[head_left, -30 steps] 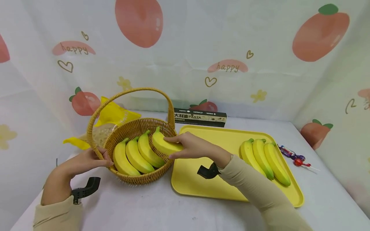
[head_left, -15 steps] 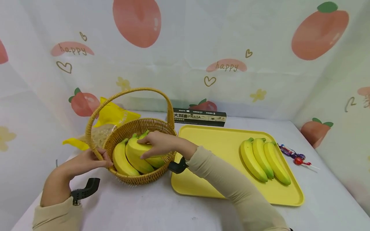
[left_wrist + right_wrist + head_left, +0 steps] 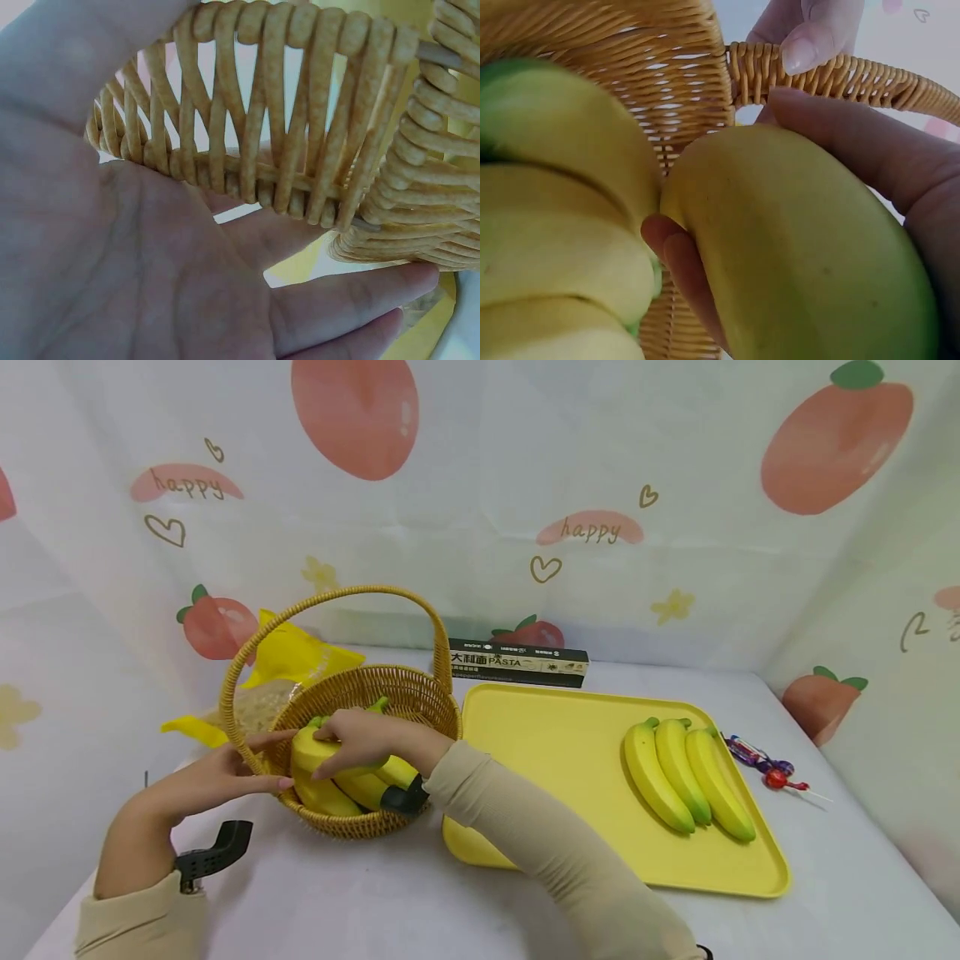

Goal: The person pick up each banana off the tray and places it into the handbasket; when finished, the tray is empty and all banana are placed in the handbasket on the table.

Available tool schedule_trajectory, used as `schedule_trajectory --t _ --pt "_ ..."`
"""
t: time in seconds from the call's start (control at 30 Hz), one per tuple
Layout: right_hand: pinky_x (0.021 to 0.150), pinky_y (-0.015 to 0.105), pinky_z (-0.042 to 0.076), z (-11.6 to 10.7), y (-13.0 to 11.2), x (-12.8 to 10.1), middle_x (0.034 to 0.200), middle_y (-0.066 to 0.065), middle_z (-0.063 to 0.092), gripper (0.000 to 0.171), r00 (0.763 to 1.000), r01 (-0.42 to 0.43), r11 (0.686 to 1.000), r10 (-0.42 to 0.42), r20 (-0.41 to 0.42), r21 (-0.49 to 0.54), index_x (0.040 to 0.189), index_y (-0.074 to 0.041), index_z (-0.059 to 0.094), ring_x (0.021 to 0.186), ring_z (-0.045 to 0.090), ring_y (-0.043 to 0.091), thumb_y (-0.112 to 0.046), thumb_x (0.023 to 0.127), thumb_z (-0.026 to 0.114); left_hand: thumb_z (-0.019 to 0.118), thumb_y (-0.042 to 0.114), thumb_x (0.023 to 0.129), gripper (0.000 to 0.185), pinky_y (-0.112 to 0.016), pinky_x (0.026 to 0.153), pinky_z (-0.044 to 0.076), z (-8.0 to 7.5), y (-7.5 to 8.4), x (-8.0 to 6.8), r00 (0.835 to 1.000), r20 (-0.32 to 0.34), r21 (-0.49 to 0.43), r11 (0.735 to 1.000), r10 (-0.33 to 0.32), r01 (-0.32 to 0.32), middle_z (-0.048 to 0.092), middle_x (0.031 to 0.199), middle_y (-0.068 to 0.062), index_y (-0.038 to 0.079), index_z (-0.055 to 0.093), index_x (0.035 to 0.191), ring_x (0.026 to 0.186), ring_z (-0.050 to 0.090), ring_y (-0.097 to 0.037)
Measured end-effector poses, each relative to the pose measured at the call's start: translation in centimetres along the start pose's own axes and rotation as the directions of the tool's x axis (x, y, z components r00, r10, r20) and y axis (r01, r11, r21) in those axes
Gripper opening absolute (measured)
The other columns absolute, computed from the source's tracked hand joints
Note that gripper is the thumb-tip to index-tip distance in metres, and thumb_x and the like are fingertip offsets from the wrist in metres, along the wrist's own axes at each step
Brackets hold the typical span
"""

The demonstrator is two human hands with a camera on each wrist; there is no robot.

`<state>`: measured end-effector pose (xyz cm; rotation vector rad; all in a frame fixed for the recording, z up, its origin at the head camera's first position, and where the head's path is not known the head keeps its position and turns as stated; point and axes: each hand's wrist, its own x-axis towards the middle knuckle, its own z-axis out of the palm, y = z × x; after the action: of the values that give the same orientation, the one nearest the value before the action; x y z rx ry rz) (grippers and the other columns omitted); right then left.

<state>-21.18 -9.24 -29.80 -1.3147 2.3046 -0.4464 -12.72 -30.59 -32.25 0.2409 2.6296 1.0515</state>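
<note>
The head view shows the right hand (image 3: pixel 358 742) with its grip clamped around a smooth yellow banana (image 3: pixel 318 750) over the bunch (image 3: pixel 367 785) in the round woven basket (image 3: pixel 405 693), at nine o'clock of the flat yellow tray (image 3: pixel 555 752) on the tabletop (image 3: pixel 337 902), while the right wrist view alone shows the thumb under the banana and three bananas lying beneath it. The left wrist view alone shows the left hand (image 3: pixel 150 255) with straight fingers, grip apart, pressed against the basket's wicker rim at its nine o'clock side. Three more curved bananas (image 3: pixel 686 777) lie side by side at the tray's three o'clock end, and one dark pasta box (image 3: pixel 517 663) sits at its twelve o'clock.
</note>
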Motion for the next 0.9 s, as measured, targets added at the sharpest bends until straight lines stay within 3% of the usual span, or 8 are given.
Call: schedule_trajectory --t 0.1,0.17,0.27,0.4,0.43,0.6,0.8,0.9 --pt "0.063 0.011 0.035 0.0 -0.7 0.8 0.097 -0.003 0.062 0.058 1.0 -0.013 1.0 0.013 0.026 0.007 0.133 -0.004 0.05 0.073 0.048 0.003 -0.034 0.085 0.066 0.058 0.033 0.091 0.068 -0.055 0.088 0.043 0.0 -0.2 -0.1 1.0 0.004 -0.024 1.0 0.006 -0.005 0.025 0.145 -0.029 0.017 0.024 0.148 0.121 0.042 -0.045" --pt "0.058 0.013 0.033 0.0 -1.2 1.3 0.079 -0.004 0.05 0.053 0.998 -0.025 1.0 0.025 0.052 0.012 0.128 -0.004 0.055 0.064 0.041 0.005 -0.034 0.085 0.066 0.058 0.031 0.091 0.067 -0.053 0.087 0.043 0.1 -0.3 -0.1 1.0 0.008 -0.033 0.999 0.017 -0.017 0.029 0.143 -0.029 0.017 0.025 0.147 0.119 0.044 -0.042" --pt "0.062 0.013 0.033 0.2 -1.7 1.9 0.087 -0.007 0.054 0.056 0.996 -0.064 0.998 0.065 0.064 -0.017 0.128 -0.006 0.055 0.07 0.042 0.004 -0.036 0.083 0.068 0.058 0.03 0.091 0.066 -0.05 0.087 0.044 0.0 -0.3 0.0 0.999 0.011 -0.038 0.999 0.033 -0.033 0.03 0.142 -0.029 0.017 0.026 0.147 0.118 0.046 -0.039" --pt "0.071 0.014 0.036 0.5 -2.2 2.6 0.118 -0.007 0.056 0.065 0.992 -0.101 0.993 0.105 0.064 -0.06 0.135 -0.01 0.048 0.089 0.046 0.005 -0.039 0.081 0.07 0.059 0.03 0.09 0.068 -0.051 0.088 0.044 -0.1 -0.3 0.0 0.999 0.008 -0.032 0.999 0.035 -0.035 0.029 0.143 -0.031 0.016 0.025 0.148 0.119 0.045 -0.041" --pt "0.072 0.014 0.036 0.6 -2.3 2.8 0.118 -0.007 0.055 0.065 0.991 -0.11 0.992 0.115 0.066 -0.064 0.135 -0.011 0.048 0.091 0.046 0.005 -0.04 0.081 0.07 0.059 0.03 0.09 0.068 -0.052 0.089 0.044 -0.2 -0.3 -0.1 0.999 0.008 -0.029 0.999 0.032 -0.031 0.027 0.144 -0.031 0.015 0.025 0.148 0.12 0.044 -0.042" --pt "0.064 0.015 0.036 1.1 -2.5 3.1 0.096 -0.006 0.051 0.055 0.983 -0.146 0.989 0.144 0.117 0.013 0.131 -0.017 0.048 0.079 0.046 0.006 -0.033 0.083 0.069 0.06 0.03 0.09 0.067 -0.054 0.089 0.043 -0.2 -0.3 0.0 0.999 0.006 -0.008 0.999 0.036 -0.036 0.022 0.148 -0.031 0.01 0.029 0.146 0.123 0.039 -0.048" --pt "0.049 0.016 0.035 0.9 -2.2 2.9 0.062 -0.002 0.033 0.015 0.97 -0.174 0.973 0.143 0.196 0.151 0.097 -0.008 0.051 0.047 0.035 0.008 -0.02 0.091 0.059 0.061 0.029 0.09 0.065 -0.059 0.09 0.04 -0.1 -0.3 0.0 0.998 0.006 -0.011 0.998 0.056 -0.056 0.022 0.15 -0.026 0.009 0.032 0.145 0.128 0.031 -0.049" --pt "0.048 0.017 0.033 0.6 -1.8 2.6 0.056 -0.002 0.029 0.009 0.968 -0.178 0.966 0.137 0.212 0.19 0.095 -0.006 0.053 0.043 0.032 0.008 -0.015 0.093 0.054 0.062 0.028 0.089 0.059 -0.051 0.091 0.042 -0.1 -0.2 0.2 0.996 -0.002 -0.001 0.996 0.088 -0.088 0.025 0.151 -0.021 0.01 0.04 0.141 0.129 0.03 -0.046"
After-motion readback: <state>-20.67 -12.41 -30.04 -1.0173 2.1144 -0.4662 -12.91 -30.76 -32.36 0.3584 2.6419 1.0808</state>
